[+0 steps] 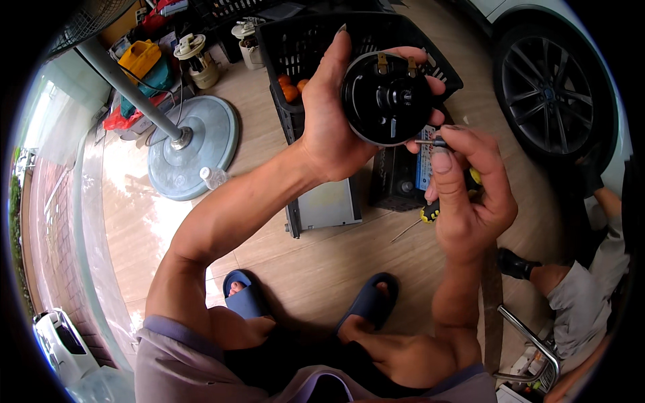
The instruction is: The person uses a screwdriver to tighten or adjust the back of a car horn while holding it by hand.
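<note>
My left hand (329, 114) grips a round black car horn (383, 101), its back turned up to me. Two brass terminals stand at the horn's upper edge. Just below its lower right rim, my right hand (474, 181) pinches a small part with a thin metal tip and a black collar (439, 142) between thumb and forefinger. The tip points left and lies close to the fingers under the horn; I cannot tell whether it touches them. Beneath the right hand lies a yellow-and-black screwdriver (430, 212), partly hidden, its shank reaching down to the left.
A black plastic crate (279, 40) with orange round fruit stands ahead, beside a black battery (396, 188) and a grey metal box (328, 207). Left stands a fan's round base (208, 144) and a clear bottle (213, 177). A car wheel (551, 91) and another person's leg (571, 289) are right.
</note>
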A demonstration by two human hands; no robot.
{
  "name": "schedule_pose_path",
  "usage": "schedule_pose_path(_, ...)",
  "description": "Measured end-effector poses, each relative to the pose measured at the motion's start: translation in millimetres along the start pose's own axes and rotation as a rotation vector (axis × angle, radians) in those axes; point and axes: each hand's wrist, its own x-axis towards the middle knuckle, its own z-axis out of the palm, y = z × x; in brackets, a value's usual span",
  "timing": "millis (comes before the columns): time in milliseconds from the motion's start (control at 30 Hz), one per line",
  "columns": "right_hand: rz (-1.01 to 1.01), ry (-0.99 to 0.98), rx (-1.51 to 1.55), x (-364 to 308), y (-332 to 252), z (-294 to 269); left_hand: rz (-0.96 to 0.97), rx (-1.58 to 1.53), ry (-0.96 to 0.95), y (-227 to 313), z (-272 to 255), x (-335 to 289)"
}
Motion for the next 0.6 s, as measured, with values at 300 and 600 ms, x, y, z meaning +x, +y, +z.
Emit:
schedule_pose_path(300,-0.183,0.044,-0.250,-2.3,-5.1,17.3,0.164,0.102,0.138,-7.5,26.4,0.0)
schedule_pose_path(600,-0.349,0.091,-0.274,2.3,-8.2,31.7,0.283,0.191,0.211,-4.3,32.7,-8.2)
